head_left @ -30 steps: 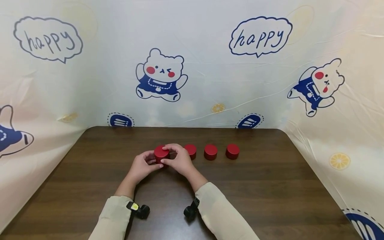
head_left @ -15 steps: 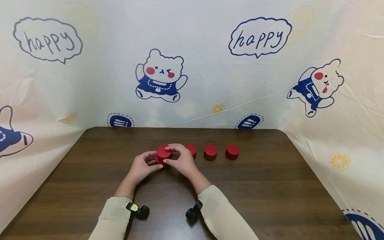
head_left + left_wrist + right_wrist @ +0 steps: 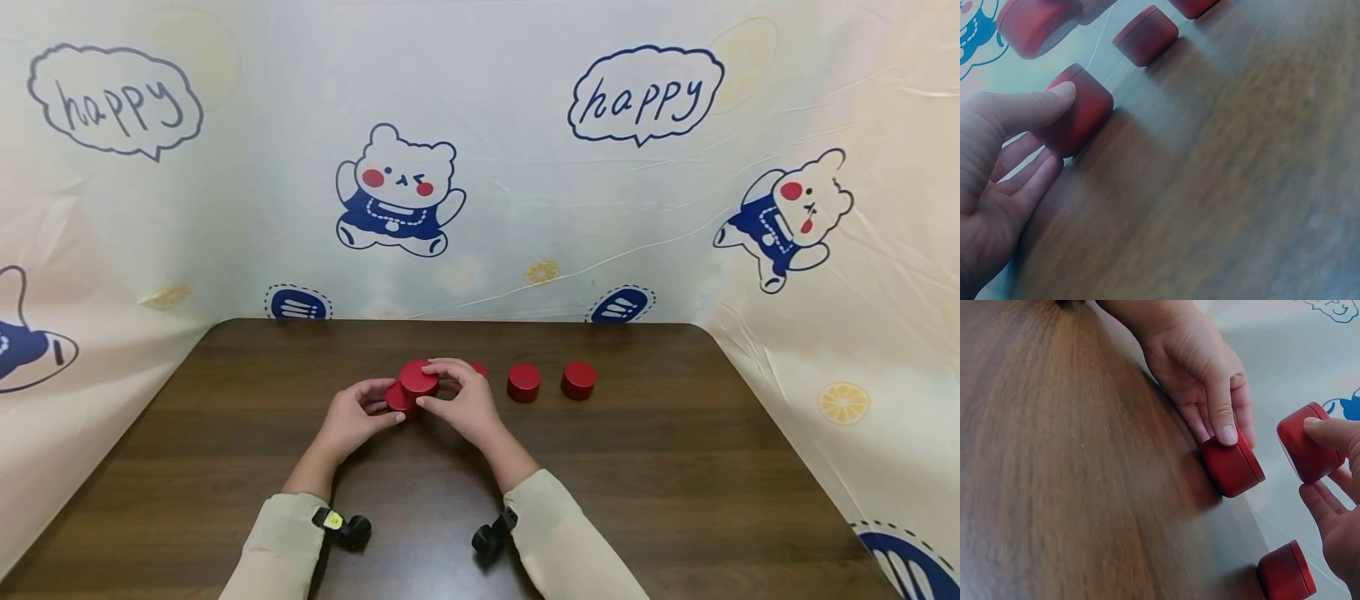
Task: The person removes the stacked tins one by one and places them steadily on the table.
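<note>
A pale printed backdrop [image 3: 495, 100] rises behind everything and wraps round both sides, probably to screen off the surroundings. In front of it spreads the dark brown counter [image 3: 600, 508], whose flat top lets the tins stand upright without rocking. Two pale sleeves [image 3: 281, 542] reach in from the near edge, their cuffs back from the hands, which leaves the wrists bare. The left hand [image 3: 354, 421] sits low beside a standing tin [image 3: 401, 398], its fingers gripping the round wall with the thumb on the near side, seemingly to steady it against the counter. The right hand [image 3: 468, 408] pinches a raised tin [image 3: 418, 379] between thumb and fingers, holding it clear of the counter, above and slightly right of the standing one and apart from it; taking it by the side seems to suit its short, round shape. Three more red tins [image 3: 523, 383] stand farther right in a loose row, spaced apart, perhaps so that fingers can get round each; the nearest is partly hidden behind the right hand. Smallest, a thin seam runs near each held tin's upper rim, suggesting a lid.
</note>
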### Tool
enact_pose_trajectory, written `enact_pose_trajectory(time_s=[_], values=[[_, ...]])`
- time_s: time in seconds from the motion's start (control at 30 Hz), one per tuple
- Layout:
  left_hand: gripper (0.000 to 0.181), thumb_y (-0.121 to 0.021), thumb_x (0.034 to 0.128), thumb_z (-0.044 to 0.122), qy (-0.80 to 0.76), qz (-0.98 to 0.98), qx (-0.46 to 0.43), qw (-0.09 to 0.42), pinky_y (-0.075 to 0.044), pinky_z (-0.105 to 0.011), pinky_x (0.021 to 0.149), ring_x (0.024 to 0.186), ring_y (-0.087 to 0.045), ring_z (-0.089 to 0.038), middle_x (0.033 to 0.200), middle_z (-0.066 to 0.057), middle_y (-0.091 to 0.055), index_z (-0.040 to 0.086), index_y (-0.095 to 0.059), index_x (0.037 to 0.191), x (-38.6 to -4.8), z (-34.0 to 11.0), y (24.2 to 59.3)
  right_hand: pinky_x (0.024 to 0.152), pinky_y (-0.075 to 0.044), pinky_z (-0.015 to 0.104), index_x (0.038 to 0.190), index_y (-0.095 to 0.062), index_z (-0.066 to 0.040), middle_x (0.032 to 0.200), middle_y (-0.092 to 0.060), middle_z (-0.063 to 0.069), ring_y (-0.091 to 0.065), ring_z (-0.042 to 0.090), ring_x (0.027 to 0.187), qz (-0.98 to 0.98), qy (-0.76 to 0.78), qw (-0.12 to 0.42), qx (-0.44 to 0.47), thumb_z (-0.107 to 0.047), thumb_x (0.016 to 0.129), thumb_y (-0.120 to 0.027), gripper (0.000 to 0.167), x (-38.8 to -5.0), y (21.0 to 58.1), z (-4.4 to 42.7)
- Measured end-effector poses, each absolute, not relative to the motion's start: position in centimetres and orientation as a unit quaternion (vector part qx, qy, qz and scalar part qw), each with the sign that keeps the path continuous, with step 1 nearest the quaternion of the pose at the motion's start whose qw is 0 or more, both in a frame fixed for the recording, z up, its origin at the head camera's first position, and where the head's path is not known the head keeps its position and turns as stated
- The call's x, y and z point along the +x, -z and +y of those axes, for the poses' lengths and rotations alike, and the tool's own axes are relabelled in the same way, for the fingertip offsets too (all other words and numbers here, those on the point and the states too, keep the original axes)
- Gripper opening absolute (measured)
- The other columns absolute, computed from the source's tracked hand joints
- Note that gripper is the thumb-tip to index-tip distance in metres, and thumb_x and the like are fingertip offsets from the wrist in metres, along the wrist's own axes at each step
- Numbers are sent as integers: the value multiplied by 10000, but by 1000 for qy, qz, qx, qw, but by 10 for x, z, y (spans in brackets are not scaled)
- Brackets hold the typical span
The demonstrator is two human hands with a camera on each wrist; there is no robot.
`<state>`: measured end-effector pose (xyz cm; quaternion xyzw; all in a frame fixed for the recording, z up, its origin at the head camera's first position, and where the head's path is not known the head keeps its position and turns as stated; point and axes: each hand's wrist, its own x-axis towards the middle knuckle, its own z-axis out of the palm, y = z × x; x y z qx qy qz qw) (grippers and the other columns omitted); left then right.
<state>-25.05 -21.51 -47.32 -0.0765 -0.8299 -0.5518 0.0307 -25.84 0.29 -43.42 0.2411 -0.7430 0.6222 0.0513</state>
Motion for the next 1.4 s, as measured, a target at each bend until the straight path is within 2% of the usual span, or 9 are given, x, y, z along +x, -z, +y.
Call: enact_pose_trajectory(time_s=[0.13, 0.37, 0.63, 0.77, 0.83, 0.93, 1.03, 1.2, 1.4], values=[[611, -855, 750, 115, 551, -831, -72, 28, -514, -355, 916, 1090, -635, -321, 1227, -201, -623, 9, -586, 1289, -248, -215, 473, 923, -522, 321, 1147, -693, -56, 1270, -606, 76, -612, 232, 1111, -742, -621, 53, 246, -18, 778, -811, 388, -256, 434, 6], [616, -853, 755, 127, 549, -833, -65, 26, -508, -361, 924, 1098, -634, -316, 1238, -199, -618, 18, -584, 1298, -248, -215, 472, 930, -515, 309, 1148, -692, -73, 1274, -601, 38, -591, 185, 1129, -747, -617, 56, 241, -35, 789, -806, 379, -251, 433, 12], [622, -855, 754, 135, 551, -832, -60, 22, -506, -372, 927, 1101, -631, -323, 1242, -198, -616, 25, -583, 1302, -249, -215, 473, 952, -494, 495, 1131, -694, -49, 1258, -612, 65, -597, 227, 1130, -728, -639, 73, 238, -4, 770, -809, 381, -248, 436, 18], [627, -859, 749, 137, 548, -834, -59, 21, -511, -347, 918, 1103, -630, -310, 1238, -184, -621, 34, -583, 1302, -249, -215, 472, 950, -485, 524, 1132, -701, -64, 1255, -620, 59, -586, 232, 1143, -728, -638, 83, 234, -19, 765, -819, 387, -248, 437, 22], [627, -860, 747, 137, 547, -835, -59, 21, -513, -333, 914, 1102, -631, -304, 1235, -178, -623, 37, -584, 1301, -249, -215, 472, 956, -491, 492, 1144, -694, -44, 1265, -616, 79, -581, 243, 1153, -733, -636, 81, 229, -9, 769, -812, 394, -245, 433, 25], [625, -858, 748, 133, 548, -834, -62, 24, -512, -332, 914, 1095, -634, -309, 1227, -187, -624, 27, -584, 1299, -249, -215, 473, 952, -507, 359, 1158, -673, 14, 1275, -605, 135, -578, 269, 1157, -739, -630, 79, 223, 19, 779, -793, 398, -234, 417, 29], [623, -856, 751, 137, 548, -834, -63, 26, -511, -344, 917, 1091, -636, -319, 1226, -199, -623, 17, -583, 1298, -249, -215, 473, 947, -507, 325, 1155, -652, 74, 1275, -591, 202, -573, 310, 1161, -744, -626, 80, 221, 58, 781, -771, 393, -224, 401, 32], [623, -856, 752, 140, 548, -833, -63, 25, -509, -352, 922, 1092, -633, -321, 1229, -201, -620, 16, -583, 1298, -249, -215, 473, 967, -465, 544, 1149, -650, 86, 1278, -578, 229, -548, 360, 1180, -731, -641, 84, 219, 77, 783, -758, 382, -222, 399, 37], [622, -858, 746, 118, 556, -828, -70, 26, -513, -330, 917, 1086, -635, -317, 1217, -202, -624, 4, -583, 1292, -250, -215, 472, 973, -449, 572, 1155, -650, 75, 1292, -573, 217, -542, 369, 1180, -732, -644, 82, 207, 67, 785, -759, 386, -222, 398, 44]])
